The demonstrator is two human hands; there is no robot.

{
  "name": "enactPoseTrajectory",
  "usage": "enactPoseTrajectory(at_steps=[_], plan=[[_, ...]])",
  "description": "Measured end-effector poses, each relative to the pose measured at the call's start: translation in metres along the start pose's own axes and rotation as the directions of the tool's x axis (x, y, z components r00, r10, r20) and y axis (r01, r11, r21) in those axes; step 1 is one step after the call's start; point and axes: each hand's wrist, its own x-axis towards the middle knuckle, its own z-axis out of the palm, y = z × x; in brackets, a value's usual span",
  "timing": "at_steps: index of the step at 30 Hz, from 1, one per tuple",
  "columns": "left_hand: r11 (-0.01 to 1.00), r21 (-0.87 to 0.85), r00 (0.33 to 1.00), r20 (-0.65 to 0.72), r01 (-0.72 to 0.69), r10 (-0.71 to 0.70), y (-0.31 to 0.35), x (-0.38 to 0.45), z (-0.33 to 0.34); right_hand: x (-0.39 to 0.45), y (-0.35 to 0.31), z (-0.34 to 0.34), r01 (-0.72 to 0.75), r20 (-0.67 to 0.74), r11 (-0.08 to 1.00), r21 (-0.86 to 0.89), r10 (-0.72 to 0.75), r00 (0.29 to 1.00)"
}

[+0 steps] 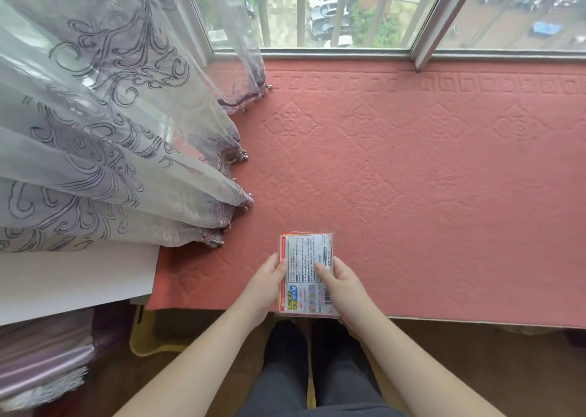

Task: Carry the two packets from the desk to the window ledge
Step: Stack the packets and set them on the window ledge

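A stack of flat clear-wrapped packets (306, 258) with printed text and a barcode lies at the front edge of the window ledge (412, 178), which is covered in pink embossed cloth. An orange edge of a second packet shows under the top one. My left hand (266, 286) grips the stack's left side. My right hand (339, 285) grips its right side with the thumb on top. The stack's near end overhangs the ledge edge slightly.
A sheer patterned curtain (104, 131) hangs over the ledge's left part. A white board (73, 283) juts out below it at the left. The window frame (428, 23) runs along the ledge's far side. My legs stand below the ledge.
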Motion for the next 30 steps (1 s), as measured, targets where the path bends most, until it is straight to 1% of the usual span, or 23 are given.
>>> enactPoseTrajectory(at_steps=[2,3,4,5,6,10,14,16,20,23,26,30], plan=[[1.000,0.012,0.999,-0.037,-0.001,0.001,-0.007,0.005,0.000,0.005,0.008,0.000,0.037,-0.149,0.978,-0.205,-0.069,0.986],[1.000,0.008,0.999,-0.050,0.006,-0.005,-0.010,0.007,0.000,0.007,0.013,-0.001,0.042,-0.228,0.959,-0.281,-0.109,0.968],[1.000,0.006,0.998,-0.055,0.014,-0.014,-0.014,0.009,0.001,0.010,0.017,-0.002,0.036,-0.305,0.947,-0.320,-0.139,0.942],[1.000,0.010,0.998,-0.056,0.023,-0.023,-0.017,0.011,0.001,0.013,0.022,-0.004,0.023,-0.365,0.947,-0.319,-0.145,0.920],[0.999,0.020,0.998,-0.052,0.032,-0.031,-0.020,0.013,0.001,0.015,0.028,-0.006,-0.004,-0.397,0.955,-0.295,-0.119,0.910],[0.997,0.022,0.996,-0.057,0.073,-0.072,-0.036,0.025,0.005,0.028,0.054,-0.012,-0.121,-0.358,0.971,-0.206,0.041,0.933],[0.989,0.058,0.983,-0.133,0.134,-0.125,-0.052,0.042,0.015,0.043,0.078,-0.018,-0.158,-0.407,0.977,-0.143,0.087,0.909],[0.980,0.117,0.972,-0.194,0.160,-0.135,-0.058,0.052,0.021,0.053,0.087,-0.020,-0.177,-0.430,0.975,-0.132,0.105,0.897],[0.952,0.267,0.954,-0.292,0.153,-0.071,-0.069,0.072,0.025,0.069,0.099,-0.024,-0.199,-0.467,0.972,-0.123,0.120,0.876],[0.915,0.385,0.930,-0.366,0.123,0.029,-0.074,0.085,0.022,0.079,0.107,-0.025,-0.210,-0.482,0.968,-0.140,0.119,0.868],[0.893,0.439,0.892,-0.437,0.101,0.114,-0.076,0.093,0.017,0.086,0.108,-0.024,-0.204,-0.503,0.968,-0.144,0.106,0.858],[0.867,0.488,0.868,-0.468,0.098,0.165,-0.079,0.096,0.012,0.094,0.105,-0.021,-0.183,-0.528,0.969,-0.168,0.069,0.847]])
